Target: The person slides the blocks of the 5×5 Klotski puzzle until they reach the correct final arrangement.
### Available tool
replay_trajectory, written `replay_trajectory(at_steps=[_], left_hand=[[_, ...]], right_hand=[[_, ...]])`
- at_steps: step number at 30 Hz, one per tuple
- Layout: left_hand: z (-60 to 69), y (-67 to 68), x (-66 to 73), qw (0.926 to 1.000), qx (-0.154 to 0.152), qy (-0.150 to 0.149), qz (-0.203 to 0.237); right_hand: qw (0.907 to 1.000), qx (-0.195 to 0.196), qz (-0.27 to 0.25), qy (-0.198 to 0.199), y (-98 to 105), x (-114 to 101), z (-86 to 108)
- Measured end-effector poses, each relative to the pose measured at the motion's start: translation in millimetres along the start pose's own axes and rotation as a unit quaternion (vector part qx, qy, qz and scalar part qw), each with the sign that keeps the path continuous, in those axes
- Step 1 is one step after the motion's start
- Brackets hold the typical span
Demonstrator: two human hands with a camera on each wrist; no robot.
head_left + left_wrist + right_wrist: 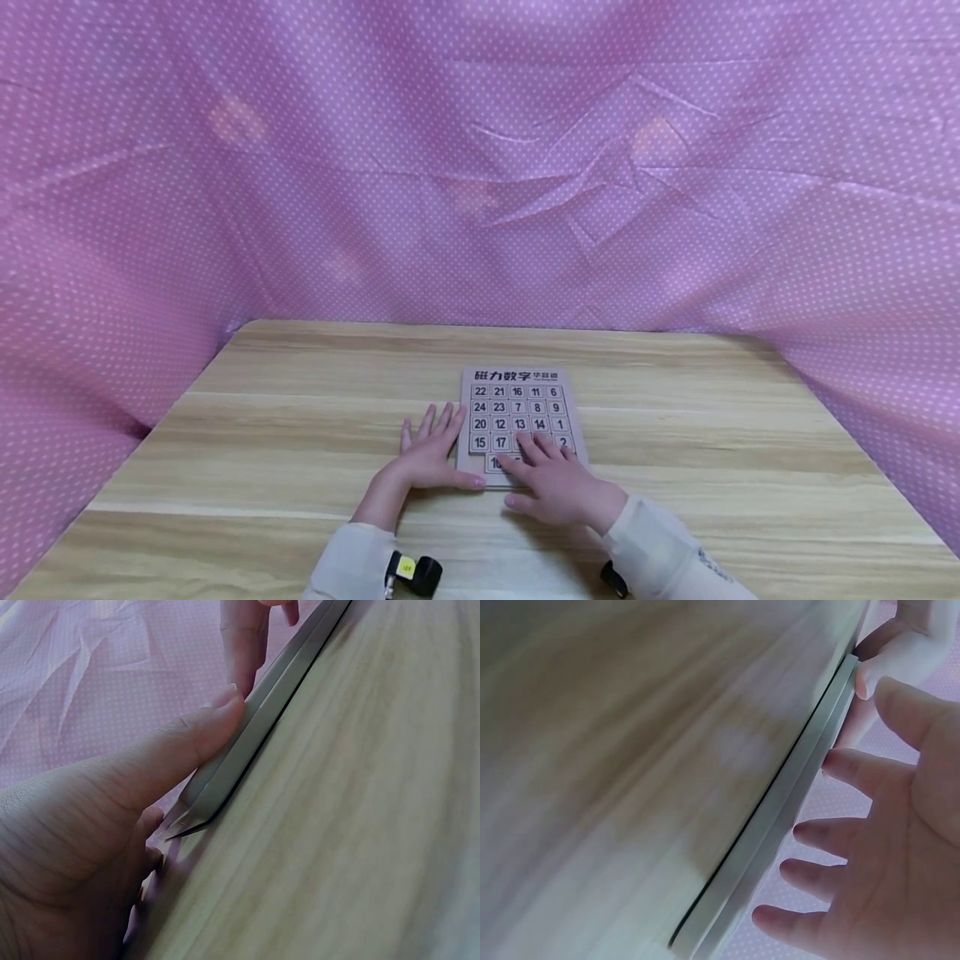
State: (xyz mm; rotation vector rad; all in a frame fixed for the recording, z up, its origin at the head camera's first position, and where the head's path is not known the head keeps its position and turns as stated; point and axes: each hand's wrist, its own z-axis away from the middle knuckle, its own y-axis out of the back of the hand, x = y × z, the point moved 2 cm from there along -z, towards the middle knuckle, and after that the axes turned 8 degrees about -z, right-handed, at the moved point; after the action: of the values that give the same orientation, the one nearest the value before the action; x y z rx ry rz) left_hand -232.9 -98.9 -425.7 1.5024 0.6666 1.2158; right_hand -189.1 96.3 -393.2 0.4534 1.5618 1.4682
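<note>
The number puzzle board lies flat before you, near the middle of the worktop from side to side. Judging by its thin, squared slab, expect it to be light and stiff, likelier to skid than bend. Hold it by the rim, best at a near corner. Its tiles are small hard squares with dark printed digits; the heading says magnetic, so they probably slide with slight drag. Push them from the top face, toward the vacant slot at the near left. The wrist views show a pale, smooth, stepped edge over a dark underside line.

Your left hand is spread, its fingers extended along the left rim and its thumb resting on the near left corner. Your right hand is spread too, with loose fingers over the lower rows and index fingertip by tile 16; you cannot tell whether every fingertip touches. The hands are apart, neither clamped on anything.

Beyond, the worktop has pale, streaked wood grain and rounded far corners. Creased pink cloth with white dots hangs behind it.
</note>
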Motion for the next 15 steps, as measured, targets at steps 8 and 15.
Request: replay_trajectory(at_steps=[8,15], left_hand=[[-1.1,-0.5,-1.9,1.0000,0.001,-0.002,-0.002],[-1.6,0.5,-2.1,1.0000,0.000,-0.003,-0.001]], right_hand=[[0.9999,0.011,0.005,0.012,0.6,5.0,3.2],[0.9997,0.016,0.005,0.019,2.7,3.2,2.7]])
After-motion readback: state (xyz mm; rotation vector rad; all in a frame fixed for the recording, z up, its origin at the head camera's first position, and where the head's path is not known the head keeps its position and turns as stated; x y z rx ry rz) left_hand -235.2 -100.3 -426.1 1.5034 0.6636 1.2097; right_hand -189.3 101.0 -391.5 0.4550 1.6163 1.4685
